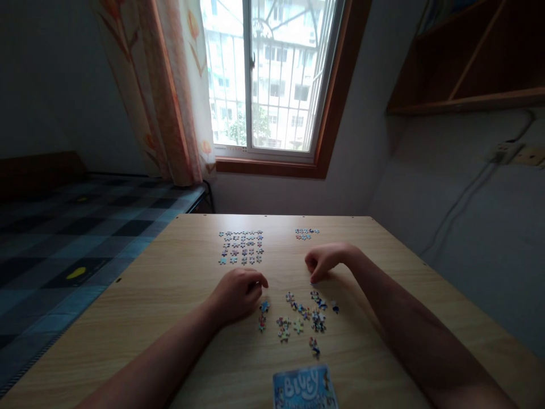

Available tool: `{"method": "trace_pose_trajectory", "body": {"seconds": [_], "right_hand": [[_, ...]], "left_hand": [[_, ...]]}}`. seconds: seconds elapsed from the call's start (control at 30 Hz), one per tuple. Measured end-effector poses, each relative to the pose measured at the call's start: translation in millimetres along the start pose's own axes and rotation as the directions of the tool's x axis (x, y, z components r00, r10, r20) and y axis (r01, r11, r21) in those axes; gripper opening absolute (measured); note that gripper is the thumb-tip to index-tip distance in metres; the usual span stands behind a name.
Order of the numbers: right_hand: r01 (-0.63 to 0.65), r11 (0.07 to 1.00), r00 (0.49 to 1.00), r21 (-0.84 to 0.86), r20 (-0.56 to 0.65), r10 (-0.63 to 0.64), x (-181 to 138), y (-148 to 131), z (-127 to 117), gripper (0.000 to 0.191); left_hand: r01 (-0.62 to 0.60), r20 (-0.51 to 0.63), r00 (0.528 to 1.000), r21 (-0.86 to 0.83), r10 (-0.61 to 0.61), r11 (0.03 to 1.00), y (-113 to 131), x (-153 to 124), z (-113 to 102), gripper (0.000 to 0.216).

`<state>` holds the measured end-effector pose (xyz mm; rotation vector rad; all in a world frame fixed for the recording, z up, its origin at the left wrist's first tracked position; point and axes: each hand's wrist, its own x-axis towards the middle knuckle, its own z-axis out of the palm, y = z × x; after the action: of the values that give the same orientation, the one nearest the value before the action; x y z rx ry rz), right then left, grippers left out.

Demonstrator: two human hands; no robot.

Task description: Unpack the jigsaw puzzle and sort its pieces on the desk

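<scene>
My left hand [237, 294] rests on the wooden table [170, 295] with its fingers curled under; what they hold is hidden. My right hand [324, 261] hovers a little farther back, fingers bent down in a pinch over a small dark piece on the table. Between and below the hands lies a loose scatter of small colourful puzzle pieces [303, 317]. Farther back, several pieces are laid out in tidy rows [241, 247], and a small joined cluster [306, 233] sits to their right. A blue puzzle box [305, 388] lies at the table's near edge.
A bed with a dark checked cover [63, 244] stands left of the table. A window [272, 79] with a patterned curtain [170, 91] is behind. A wooden shelf [472, 62] hangs on the right wall, with a cable and socket [504, 152] below it.
</scene>
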<state>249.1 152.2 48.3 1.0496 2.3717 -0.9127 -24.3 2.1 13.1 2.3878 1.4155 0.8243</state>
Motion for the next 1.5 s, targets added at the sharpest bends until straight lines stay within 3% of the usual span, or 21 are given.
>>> {"method": "trace_pose_trajectory", "body": {"seconds": [0.1, 0.2, 0.4, 0.5, 0.8, 1.07, 1.27, 1.5], "right_hand": [[-0.092, 0.996, 0.986, -0.004, -0.141, 0.090, 0, 16, -4, 0.033], [-0.209, 0.978, 0.927, 0.024, -0.312, 0.205, 0, 41, -10, 0.030], [-0.295, 0.955, 0.702, 0.041, -0.669, 0.246, 10, 74, -9, 0.023], [-0.274, 0.960, 0.647, 0.050, -0.729, 0.223, 15, 80, -6, 0.024], [-0.204, 0.978, 0.639, 0.044, -0.751, 0.167, 21, 90, -5, 0.021], [-0.220, 0.976, 0.547, -0.003, -0.828, 0.120, 34, 80, 2, 0.024], [-0.115, 0.991, 0.561, -0.071, -0.828, 0.006, 32, 75, 6, 0.022], [-0.087, 0.993, 0.541, -0.075, -0.841, -0.017, 35, 76, 8, 0.021]], "left_hand": [[0.010, -0.005, 1.000, 0.013, -0.010, 1.000, 0, 0, 0, 0.027], [0.014, -0.016, 1.000, 0.028, -0.014, 0.999, -1, 0, 0, 0.027], [0.014, -0.020, 1.000, 0.033, -0.014, 0.999, -3, 0, 2, 0.027], [0.017, -0.022, 1.000, 0.032, -0.016, 0.999, -3, 0, 1, 0.027], [0.024, -0.010, 1.000, 0.033, -0.024, 0.999, -2, 1, 0, 0.027], [0.040, -0.007, 0.999, 0.027, -0.039, 0.999, -2, 0, 0, 0.027], [0.033, -0.016, 0.999, 0.039, -0.033, 0.999, -1, 1, 0, 0.027], [0.020, -0.016, 1.000, 0.044, -0.019, 0.999, -4, 1, 2, 0.027]]}}
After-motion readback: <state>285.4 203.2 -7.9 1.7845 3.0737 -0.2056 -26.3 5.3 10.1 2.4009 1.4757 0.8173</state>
